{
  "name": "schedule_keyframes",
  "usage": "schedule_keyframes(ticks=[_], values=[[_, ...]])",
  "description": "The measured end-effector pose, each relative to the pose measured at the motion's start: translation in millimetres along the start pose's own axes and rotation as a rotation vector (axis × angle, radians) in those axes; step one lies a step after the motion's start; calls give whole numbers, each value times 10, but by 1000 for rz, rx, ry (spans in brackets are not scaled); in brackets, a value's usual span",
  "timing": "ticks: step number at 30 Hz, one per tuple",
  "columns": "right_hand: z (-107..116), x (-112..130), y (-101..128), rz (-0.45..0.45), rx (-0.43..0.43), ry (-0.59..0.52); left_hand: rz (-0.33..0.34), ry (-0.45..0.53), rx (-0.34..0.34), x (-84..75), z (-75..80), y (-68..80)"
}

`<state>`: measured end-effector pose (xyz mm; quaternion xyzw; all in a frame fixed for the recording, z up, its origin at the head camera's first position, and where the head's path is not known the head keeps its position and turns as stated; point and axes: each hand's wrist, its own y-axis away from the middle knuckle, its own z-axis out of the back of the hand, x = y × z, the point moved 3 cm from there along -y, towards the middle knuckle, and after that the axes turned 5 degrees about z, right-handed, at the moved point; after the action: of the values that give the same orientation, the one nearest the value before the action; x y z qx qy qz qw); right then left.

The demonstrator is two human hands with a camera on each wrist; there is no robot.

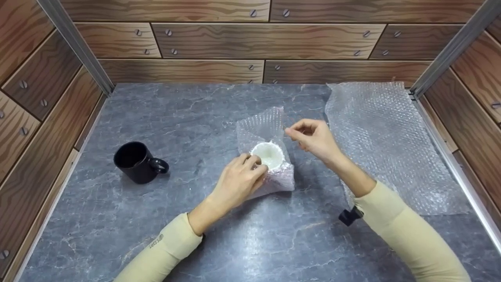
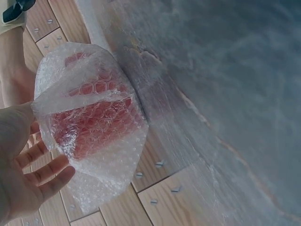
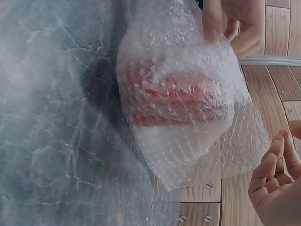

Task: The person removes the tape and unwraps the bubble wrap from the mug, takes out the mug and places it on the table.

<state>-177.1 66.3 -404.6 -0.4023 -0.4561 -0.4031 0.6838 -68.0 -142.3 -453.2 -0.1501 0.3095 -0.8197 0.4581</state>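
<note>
Your left hand point(image 1: 240, 178) is gripping a cup point(image 1: 268, 154) that is partly wrapped in bubble wrap point(image 1: 266, 129), just right of the middle of the head view. Your fingers are curling over the near rim, and the cup's white inside is showing from above. In both wrist views the cup is reading red through the wrap point(image 2: 89, 117), so the outside is red. It is resting on the grey marbled counter point(image 1: 195, 109).

Your right hand point(image 1: 313, 137) is hovering just to the right of the cup, fingers loosely curled with thumb and forefinger close together near the wrap's raised flap. Whether it is pinching that flap cannot be told from these views; in the right wrist view its fingers point(image 3: 273, 174) are lying relaxed at the lower right and holding nothing.

A black mug point(image 1: 137, 161) is standing at the left of the head view, well apart from the cup, handle pointing right. A large flat sheet point(image 1: 387, 145) of wrap is lying at the right, under your right forearm.

Small grey writing is showing on your left sleeve point(image 1: 156, 241), too small to read surely.
</note>
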Motion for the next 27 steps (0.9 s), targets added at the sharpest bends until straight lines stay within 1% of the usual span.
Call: schedule_keyframes(ticks=[2,7,9,15,19,27], values=[[-7,4,53,-1,7,23,3,5,6,0,-1,0],[-58,5,173,1,47,126,7,15,26,-1,4,5],[-81,0,217,6,50,158,8,18,33,-3,5,7],[-143,-39,335,39,12,250,13,21,42,-3,3,5],[-161,-91,420,39,-19,293,13,24,44,-6,1,7],[-190,-195,565,25,-52,307,17,22,35,-6,-8,10]])
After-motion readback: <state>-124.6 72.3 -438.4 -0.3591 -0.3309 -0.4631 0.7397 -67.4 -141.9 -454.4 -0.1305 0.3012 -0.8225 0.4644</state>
